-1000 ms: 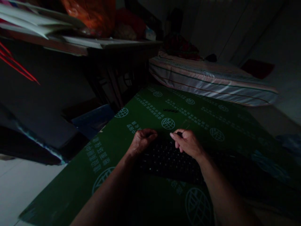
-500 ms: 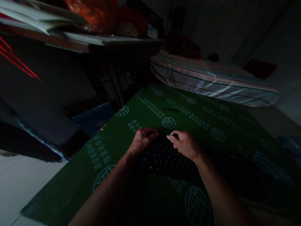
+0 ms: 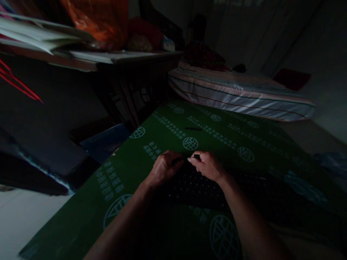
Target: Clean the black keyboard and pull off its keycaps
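A black keyboard (image 3: 197, 189) with pale key markings lies on a green printed board (image 3: 162, 119). My left hand (image 3: 166, 167) is closed over its far left corner, fingers curled; what they hold is hidden. Just to the right, my right hand (image 3: 207, 165) pinches a small black piece (image 3: 197, 156) between thumb and fingers above the keyboard's far edge. The two hands are close together, thumbs facing each other. Beyond them a thin black strip (image 3: 193, 129) rests on the board.
A crumpled clear plastic wrapper (image 3: 306, 187) lies at the right. To the left stands a table (image 3: 141, 56) bearing papers and an orange bag (image 3: 100, 21). Behind the board is a striped mattress (image 3: 244, 94). A blue flat box (image 3: 105, 141) sits low at the left.
The camera view has shifted slightly, so the surroundings sit a little further left. My hands have come slightly closer together; the right still pinches the small black piece.
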Available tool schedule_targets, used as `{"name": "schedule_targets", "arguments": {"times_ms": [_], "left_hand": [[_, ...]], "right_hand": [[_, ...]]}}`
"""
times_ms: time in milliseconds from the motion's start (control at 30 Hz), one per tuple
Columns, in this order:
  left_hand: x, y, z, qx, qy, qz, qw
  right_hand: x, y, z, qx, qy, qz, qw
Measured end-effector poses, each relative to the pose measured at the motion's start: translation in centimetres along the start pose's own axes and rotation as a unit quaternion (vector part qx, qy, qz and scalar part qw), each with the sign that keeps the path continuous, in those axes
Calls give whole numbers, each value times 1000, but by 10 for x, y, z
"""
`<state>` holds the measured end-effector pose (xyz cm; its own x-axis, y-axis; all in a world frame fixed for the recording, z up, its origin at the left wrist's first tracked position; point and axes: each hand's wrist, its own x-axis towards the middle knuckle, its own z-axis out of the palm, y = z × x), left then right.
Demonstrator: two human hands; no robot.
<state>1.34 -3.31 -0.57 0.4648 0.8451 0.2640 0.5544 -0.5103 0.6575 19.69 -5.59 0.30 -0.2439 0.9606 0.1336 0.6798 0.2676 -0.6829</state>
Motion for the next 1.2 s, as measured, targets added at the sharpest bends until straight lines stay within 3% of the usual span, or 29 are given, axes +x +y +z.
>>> {"name": "schedule_targets", "arguments": {"times_ms": [200, 400, 600, 800, 1200], "left_hand": [[0, 11, 6, 57, -25, 27, 998], [4, 20, 21, 101, -50, -5, 994], [10, 14, 31, 109, -50, -16, 993], [12, 10, 34, 103, -56, -39, 992], [10, 9, 34, 92, -44, 2, 995]], "right_hand": [[1, 9, 7, 23, 22, -1, 999], [2, 7, 12, -18, 36, 9, 999], [0, 2, 12, -120, 43, 14, 992], [-4, 7, 22, -176, 107, -10, 978], [-4, 18, 28, -22, 184, 16, 982]]}}
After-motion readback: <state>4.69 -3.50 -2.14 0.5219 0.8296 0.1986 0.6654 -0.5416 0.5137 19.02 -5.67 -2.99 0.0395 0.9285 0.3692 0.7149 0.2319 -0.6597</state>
